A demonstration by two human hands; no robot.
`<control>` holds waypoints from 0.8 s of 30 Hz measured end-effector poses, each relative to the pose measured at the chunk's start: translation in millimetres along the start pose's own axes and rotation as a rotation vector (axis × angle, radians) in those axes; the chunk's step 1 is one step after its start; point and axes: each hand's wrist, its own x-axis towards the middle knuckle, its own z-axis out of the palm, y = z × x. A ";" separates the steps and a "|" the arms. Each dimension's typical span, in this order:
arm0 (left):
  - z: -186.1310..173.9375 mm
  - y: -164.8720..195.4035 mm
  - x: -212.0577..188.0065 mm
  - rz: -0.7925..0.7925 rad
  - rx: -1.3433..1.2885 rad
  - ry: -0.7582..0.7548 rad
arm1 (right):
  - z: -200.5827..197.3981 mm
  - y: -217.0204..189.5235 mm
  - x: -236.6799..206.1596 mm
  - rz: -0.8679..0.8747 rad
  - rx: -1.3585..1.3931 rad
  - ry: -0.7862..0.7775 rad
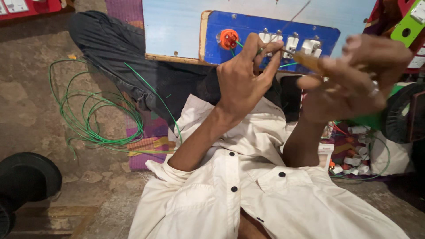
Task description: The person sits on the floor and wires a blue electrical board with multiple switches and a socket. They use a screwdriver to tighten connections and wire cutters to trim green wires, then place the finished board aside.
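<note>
A blue electrical board (252, 26) with an orange round fitting (229, 39) and several white switches (291, 44) leans on my lap. My left hand (243, 79) pinches a green wire (248, 48) just in front of the board's lower edge. Blurred with motion, my right hand (354, 75) grips a screwdriver with an amber handle (308, 60), its thin shaft pointing toward the switches beside my left fingers.
A loose coil of green wire (88, 119) lies on the stone floor at left. Small white parts and a box (349, 152) are scattered at right beside a dark wire spool (400, 113). A black round object (26, 177) sits at lower left.
</note>
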 end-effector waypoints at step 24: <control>3.3 -5.0 -2.3 -0.022 0.119 -0.006 | 11.6 9.6 -23.6 0.274 0.431 0.092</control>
